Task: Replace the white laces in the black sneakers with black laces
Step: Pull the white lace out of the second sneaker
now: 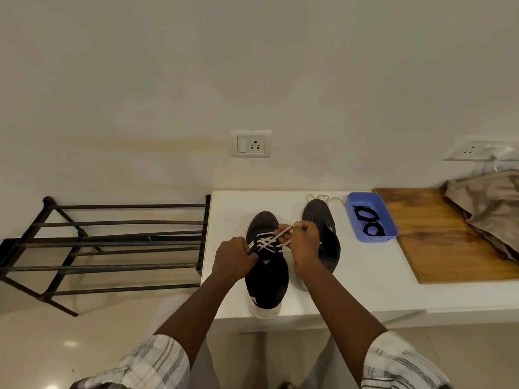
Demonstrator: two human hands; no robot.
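Observation:
Two black sneakers stand on a white table (365, 287), toes toward the wall. The left sneaker (266, 276) still carries a white lace (268, 242) crossed through its eyelets. My left hand (234, 259) grips that shoe's left side at the eyelets. My right hand (304, 242) pinches the white lace and holds a stretch of it up and to the right. The right sneaker (323, 220) sits behind my right hand, its loose white lace (323, 197) trailing past its toe. Two coiled black laces (368, 220) lie in a blue tray (390, 220).
A black metal shoe rack (112, 245) stands left of the table. A wooden board (449, 242) lies on the table's right part with a crumpled beige bag (488, 203) on it. Wall sockets (250, 143) sit above the table.

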